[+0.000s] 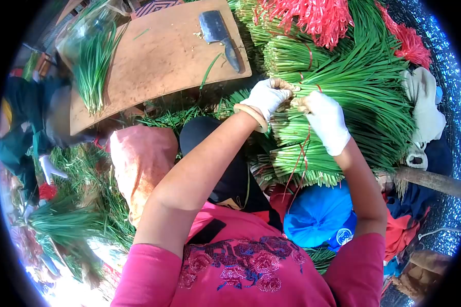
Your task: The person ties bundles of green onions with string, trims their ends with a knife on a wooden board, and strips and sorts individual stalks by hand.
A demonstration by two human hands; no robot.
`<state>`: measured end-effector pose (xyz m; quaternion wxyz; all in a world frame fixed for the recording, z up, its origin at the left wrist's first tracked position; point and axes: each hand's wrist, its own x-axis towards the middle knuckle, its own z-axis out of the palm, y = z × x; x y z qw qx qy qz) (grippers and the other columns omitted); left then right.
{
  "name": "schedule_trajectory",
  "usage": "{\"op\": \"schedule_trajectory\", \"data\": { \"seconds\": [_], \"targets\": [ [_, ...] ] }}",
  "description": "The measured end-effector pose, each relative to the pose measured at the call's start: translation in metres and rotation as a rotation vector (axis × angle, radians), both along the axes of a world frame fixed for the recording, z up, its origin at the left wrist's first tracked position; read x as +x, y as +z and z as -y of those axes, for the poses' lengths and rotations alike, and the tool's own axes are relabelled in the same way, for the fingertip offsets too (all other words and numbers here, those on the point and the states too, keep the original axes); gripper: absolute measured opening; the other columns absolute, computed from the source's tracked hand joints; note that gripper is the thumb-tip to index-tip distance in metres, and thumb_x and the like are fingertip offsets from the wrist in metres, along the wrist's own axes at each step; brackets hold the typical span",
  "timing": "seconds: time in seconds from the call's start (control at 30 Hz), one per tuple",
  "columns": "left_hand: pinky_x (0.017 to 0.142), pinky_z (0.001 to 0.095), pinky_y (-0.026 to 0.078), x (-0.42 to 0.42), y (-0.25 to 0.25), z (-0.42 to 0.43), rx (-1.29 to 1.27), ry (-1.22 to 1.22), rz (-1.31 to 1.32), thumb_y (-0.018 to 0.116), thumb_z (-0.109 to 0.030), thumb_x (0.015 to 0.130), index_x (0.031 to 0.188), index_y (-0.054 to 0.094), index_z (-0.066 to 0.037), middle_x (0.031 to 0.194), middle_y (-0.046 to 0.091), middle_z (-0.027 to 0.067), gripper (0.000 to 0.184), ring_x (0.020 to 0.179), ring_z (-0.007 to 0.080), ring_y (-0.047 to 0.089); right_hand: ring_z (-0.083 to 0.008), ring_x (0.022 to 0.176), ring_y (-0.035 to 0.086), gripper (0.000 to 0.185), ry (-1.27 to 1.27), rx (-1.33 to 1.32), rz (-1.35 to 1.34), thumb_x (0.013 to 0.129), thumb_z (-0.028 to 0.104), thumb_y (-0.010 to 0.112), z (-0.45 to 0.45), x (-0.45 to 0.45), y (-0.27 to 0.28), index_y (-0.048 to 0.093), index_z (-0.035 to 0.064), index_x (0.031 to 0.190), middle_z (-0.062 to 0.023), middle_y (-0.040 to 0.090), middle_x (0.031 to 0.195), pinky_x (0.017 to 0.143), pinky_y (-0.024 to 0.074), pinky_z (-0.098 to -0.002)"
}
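My left hand (271, 96), in a white glove with a bangle at the wrist, is closed in a pinch at the cut-stem end of a bundle of garlic chives (353, 84). Close beside it, my right hand (327, 120), also gloved, has its fingertips pinched together over the same stems. Thin red string (308, 134) hangs below my right hand, and a bit of it shows above the fingers; both pinches appear to be on it. The fingertips partly hide it. More tied bundles (312, 163) are stacked under and around my hands, stems to the left.
A wooden board (159, 51) at upper left carries a cleaver (217, 36) and loose chives (95, 77). Red plastic strips (312, 18) lie on the pile's far side. A blue plastic bag (317, 215) sits near my right elbow. Another person (25, 123) is at the left.
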<state>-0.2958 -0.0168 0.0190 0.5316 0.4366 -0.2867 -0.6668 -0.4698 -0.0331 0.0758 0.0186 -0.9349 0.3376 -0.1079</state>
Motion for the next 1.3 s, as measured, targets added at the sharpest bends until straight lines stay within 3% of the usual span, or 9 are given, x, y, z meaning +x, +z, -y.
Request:
{"op": "schedule_trajectory", "data": {
  "seconds": [0.07, 0.1, 0.33, 0.47, 0.67, 0.7, 0.93, 1.13, 1.3],
  "targets": [
    [0.063, 0.0303, 0.051, 0.002, -0.001, 0.001, 0.026, -0.021, 0.026, 0.061, 0.001, 0.083, 0.094, 0.062, 0.003, 0.081, 0.064, 0.008, 0.011, 0.071, 0.0154, 0.06, -0.0192, 0.059, 0.054, 0.014, -0.202, 0.257, 0.429, 0.081, 0.016, 0.065, 0.004, 0.0, -0.005, 0.061, 0.008, 0.093, -0.0045, 0.062, 0.077, 0.055, 0.0436, -0.0325],
    [0.06, 0.0305, 0.051, 0.002, -0.001, 0.001, 0.015, -0.021, -0.024, 0.061, 0.001, 0.083, 0.094, 0.062, 0.003, 0.079, 0.064, 0.0077, 0.011, 0.069, 0.0151, 0.06, -0.009, 0.058, 0.05, 0.01, -0.48, 0.9, 0.836, 0.084, 0.016, 0.064, 0.006, 0.0, 0.005, 0.063, 0.0072, 0.089, 0.0006, 0.061, 0.075, 0.054, 0.0397, -0.0255],
    [0.063, 0.029, 0.05, 0.001, 0.014, -0.003, 0.063, 0.0, -0.014, 0.061, 0.0, 0.083, 0.092, 0.062, 0.002, 0.079, 0.063, 0.0069, 0.01, 0.069, 0.0141, 0.059, -0.0071, 0.06, 0.051, 0.021, -0.575, 0.678, 0.484, 0.085, 0.009, 0.058, -0.009, -0.003, 0.038, 0.057, 0.0032, 0.105, -0.0028, 0.066, 0.085, 0.056, 0.0422, -0.0233],
    [0.066, 0.028, 0.05, 0.0, 0.004, 0.0, 0.036, 0.012, -0.012, 0.061, 0.0, 0.083, 0.092, 0.063, 0.002, 0.081, 0.064, 0.0064, 0.01, 0.071, 0.0136, 0.059, -0.0238, 0.074, 0.063, 0.026, -0.248, 0.11, -0.108, 0.081, 0.011, 0.062, -0.021, 0.004, 0.037, 0.06, 0.0069, 0.107, -0.0127, 0.062, 0.084, 0.063, 0.0474, -0.0327],
    [0.068, 0.0272, 0.05, -0.002, 0.008, -0.005, 0.045, 0.022, -0.044, 0.062, 0.0, 0.083, 0.091, 0.064, 0.001, 0.08, 0.065, 0.0065, 0.009, 0.071, 0.0128, 0.059, -0.0149, 0.061, 0.058, 0.017, -0.364, 0.289, 0.287, 0.079, 0.01, 0.064, -0.009, -0.011, 0.015, 0.063, 0.0027, 0.094, -0.0083, 0.062, 0.073, 0.057, 0.0441, -0.0276],
    [0.067, 0.0273, 0.05, -0.004, 0.008, -0.004, 0.054, 0.019, -0.023, 0.062, -0.001, 0.083, 0.091, 0.064, 0.001, 0.08, 0.065, 0.0066, 0.009, 0.07, 0.013, 0.06, -0.0063, 0.058, 0.049, 0.011, -0.563, 0.848, 0.834, 0.081, 0.011, 0.065, -0.002, -0.009, 0.018, 0.063, 0.0032, 0.088, -0.0009, 0.058, 0.068, 0.054, 0.038, -0.0215],
    [0.064, 0.0285, 0.052, 0.009, 0.013, -0.007, 0.058, -0.075, -0.037, 0.063, -0.006, 0.084, 0.099, 0.065, -0.001, 0.084, 0.066, 0.0071, 0.016, 0.071, 0.0144, 0.062, -0.0067, 0.058, 0.046, 0.01, -0.199, 0.723, 1.399, 0.084, 0.006, 0.055, -0.057, 0.029, 0.085, 0.061, -0.0025, 0.085, -0.0039, 0.057, 0.072, 0.054, 0.0348, -0.0185],
    [0.084, 0.0293, 0.047, 0.131, 0.036, -0.134, -0.291, 0.214, -0.088, 0.059, -0.015, 0.088, 0.104, 0.062, 0.001, 0.107, 0.064, 0.008, 0.023, 0.092, 0.0154, 0.061, -0.0137, 0.061, 0.058, 0.012, 0.191, 1.284, 1.143, 0.079, -0.002, 0.057, -0.111, 0.133, 0.098, 0.063, -0.0049, 0.089, -0.0079, 0.058, 0.077, 0.054, 0.046, -0.0237],
    [0.082, 0.031, 0.047, 0.247, 0.044, -0.343, 0.023, 0.826, 0.433, 0.059, -0.021, 0.086, 0.089, 0.063, 0.003, 0.092, 0.066, 0.013, 0.024, 0.087, 0.0185, 0.061, -0.0277, 0.083, 0.061, 0.049, 0.577, 0.269, 0.238, 0.072, 0.014, 0.07, -0.117, 0.227, 0.035, 0.055, 0.0051, 0.118, -0.0158, 0.059, 0.106, 0.073, 0.0487, -0.0333]
  ]
}}
